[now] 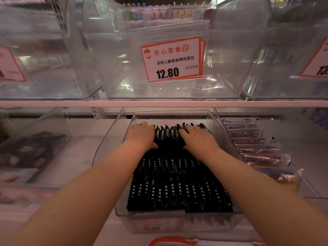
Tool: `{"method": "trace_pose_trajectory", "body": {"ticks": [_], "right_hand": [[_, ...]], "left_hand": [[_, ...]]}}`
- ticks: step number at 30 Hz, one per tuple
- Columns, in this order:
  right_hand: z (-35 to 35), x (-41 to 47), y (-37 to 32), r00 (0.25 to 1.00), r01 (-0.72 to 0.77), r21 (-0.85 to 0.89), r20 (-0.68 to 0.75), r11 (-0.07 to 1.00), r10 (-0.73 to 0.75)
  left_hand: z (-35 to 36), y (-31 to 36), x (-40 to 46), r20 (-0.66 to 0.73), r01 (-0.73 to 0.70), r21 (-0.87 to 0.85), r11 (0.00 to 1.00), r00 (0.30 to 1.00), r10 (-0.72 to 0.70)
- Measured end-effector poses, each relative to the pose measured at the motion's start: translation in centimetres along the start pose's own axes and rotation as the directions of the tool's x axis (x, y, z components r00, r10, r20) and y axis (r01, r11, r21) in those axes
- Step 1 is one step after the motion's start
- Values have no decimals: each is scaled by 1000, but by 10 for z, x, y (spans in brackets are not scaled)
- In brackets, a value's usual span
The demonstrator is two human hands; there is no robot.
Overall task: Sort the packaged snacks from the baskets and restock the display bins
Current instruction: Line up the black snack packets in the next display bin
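A clear display bin [113, 139] on the lower shelf holds rows of black snack packets [177, 192] with white lettering. Both my hands are inside it, at the back row of upright packets [167, 133]. My left hand [142, 135] lies palm down on the left end of that row, fingers straight and thumb along the packets. My right hand [198, 137] lies palm down on the right end, fingers spread over the packet tops. Neither hand curls round a packet.
To the right, another bin holds blue and brown wrapped snacks [257, 150]. The left bin has dark packets [30, 150]. Above the shelf edge [159, 103] stand empty clear bins, the middle one with an orange price card [173, 59] reading 12.80. A red basket handle [170, 241] shows at the bottom.
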State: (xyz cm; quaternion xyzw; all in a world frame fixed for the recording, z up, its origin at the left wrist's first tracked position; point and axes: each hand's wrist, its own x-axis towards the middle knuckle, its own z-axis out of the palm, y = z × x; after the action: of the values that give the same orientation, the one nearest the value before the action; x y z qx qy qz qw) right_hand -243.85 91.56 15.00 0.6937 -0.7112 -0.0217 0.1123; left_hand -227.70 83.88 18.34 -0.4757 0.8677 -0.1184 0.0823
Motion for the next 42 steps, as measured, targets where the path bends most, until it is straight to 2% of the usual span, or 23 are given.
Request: {"method": "trace_pose_trajectory", "body": {"ticks": [6,8,11,12,14,16,19,22,24,26,28,33,36,42], "right_hand": [[4,2,4,995,-90,-95,-59,991,85],[1,2,5,994,-113,-22,4,993,113],[-13,-8,11,974,-123,135,207,983,93],[-20,-15,11,969,-125,167,233,978,84],[-31,-34,4,987,-95,243,153,965,58],[-42,-57,-8,999,14,350,24,937,-24],[-51,-104,-22,986,151,376,7,914,-165],[-50,-151,-22,962,189,322,130,928,-241],[-46,-169,-18,948,235,218,164,947,-273],[-42,-176,-16,950,267,98,142,959,-279],[-40,-177,-17,962,248,53,105,967,-252],[-39,-180,-18,987,156,54,19,986,-157],[-43,-177,-15,995,101,103,-32,990,-98],[-41,-160,-17,999,12,114,33,993,-16]], "left_hand": [[5,7,4,-92,55,-18,998,994,-56],[6,9,2,-92,72,-24,997,993,-74],[2,11,-7,-80,62,-66,996,995,-68],[-2,13,-12,-85,41,-101,994,995,-49],[-11,17,-27,-147,-69,-168,983,988,45],[-19,21,-48,-239,-263,-218,940,948,210],[-21,21,-94,-274,-492,-349,798,868,415],[-9,13,-136,-114,-551,-490,676,809,577],[2,8,-152,18,-528,-499,687,786,618],[9,5,-158,48,-521,-416,745,806,591],[11,6,-161,14,-494,-346,798,848,531],[12,12,-168,-137,-431,-255,866,902,408],[11,11,-165,-254,-401,-304,864,908,333],[26,22,-151,-294,-305,-241,921,928,230]]}}
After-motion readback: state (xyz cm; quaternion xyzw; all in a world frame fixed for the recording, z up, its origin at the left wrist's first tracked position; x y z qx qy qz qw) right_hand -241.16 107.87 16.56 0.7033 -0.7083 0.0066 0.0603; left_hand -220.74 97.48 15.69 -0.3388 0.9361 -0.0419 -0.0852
